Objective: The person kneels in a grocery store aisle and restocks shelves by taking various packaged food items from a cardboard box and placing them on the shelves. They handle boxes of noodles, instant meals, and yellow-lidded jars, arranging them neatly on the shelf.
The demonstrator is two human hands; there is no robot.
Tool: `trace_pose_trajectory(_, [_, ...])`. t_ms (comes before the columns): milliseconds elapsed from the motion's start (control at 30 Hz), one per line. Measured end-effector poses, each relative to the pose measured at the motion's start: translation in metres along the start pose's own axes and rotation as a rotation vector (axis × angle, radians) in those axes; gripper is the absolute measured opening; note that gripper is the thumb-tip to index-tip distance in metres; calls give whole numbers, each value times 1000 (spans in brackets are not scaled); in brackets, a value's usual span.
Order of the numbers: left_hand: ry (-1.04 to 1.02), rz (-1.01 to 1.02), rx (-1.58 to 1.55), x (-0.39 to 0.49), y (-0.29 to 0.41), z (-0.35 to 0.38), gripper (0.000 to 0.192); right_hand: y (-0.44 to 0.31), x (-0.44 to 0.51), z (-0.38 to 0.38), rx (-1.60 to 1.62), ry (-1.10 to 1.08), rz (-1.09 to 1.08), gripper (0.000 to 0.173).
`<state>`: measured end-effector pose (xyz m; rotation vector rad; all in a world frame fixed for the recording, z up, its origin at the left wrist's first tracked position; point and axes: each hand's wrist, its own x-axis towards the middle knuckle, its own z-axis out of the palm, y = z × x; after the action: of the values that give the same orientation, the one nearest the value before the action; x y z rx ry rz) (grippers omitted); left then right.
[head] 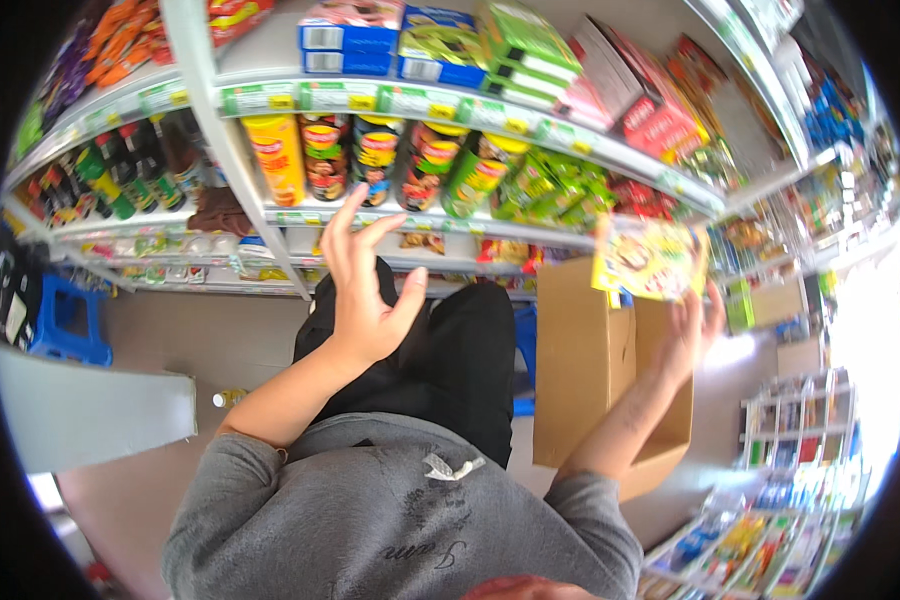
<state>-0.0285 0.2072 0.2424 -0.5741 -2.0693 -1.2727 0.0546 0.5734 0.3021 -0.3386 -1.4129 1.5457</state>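
My right hand (686, 330) grips the lower right edge of a yellow printed snack packet (649, 259), blurred by motion. The packet is held up above the far end of a brown cardboard box (574, 367), whose top is uncovered. Nothing is in my left hand (364, 281), which hovers over my knees with fingers spread. Beyond its fingertips, a dark canister (375, 161) stands in a row with a yellow canister (276, 161) and a green canister (484, 176). Right of that row lie green snack packets (555, 184).
Flat boxes (349, 37) lie on the shelf above, behind a ledge with price tags (412, 103). Sauce bottles (131, 165) stand on the left. A blue plastic stool (71, 319) and a small bottle (229, 398) are on the floor. Wire racks (799, 416) stand at right.
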Motion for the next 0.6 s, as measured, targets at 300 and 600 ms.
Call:
trace_pose_trajectory(300, [-279, 61, -247, 0, 34, 0, 106, 15, -64, 82, 357, -441, 563, 44])
trace_pose_trajectory(600, [-199, -100, -400, -7, 29, -9, 104, 19, -88, 105, 428, -447, 606, 45])
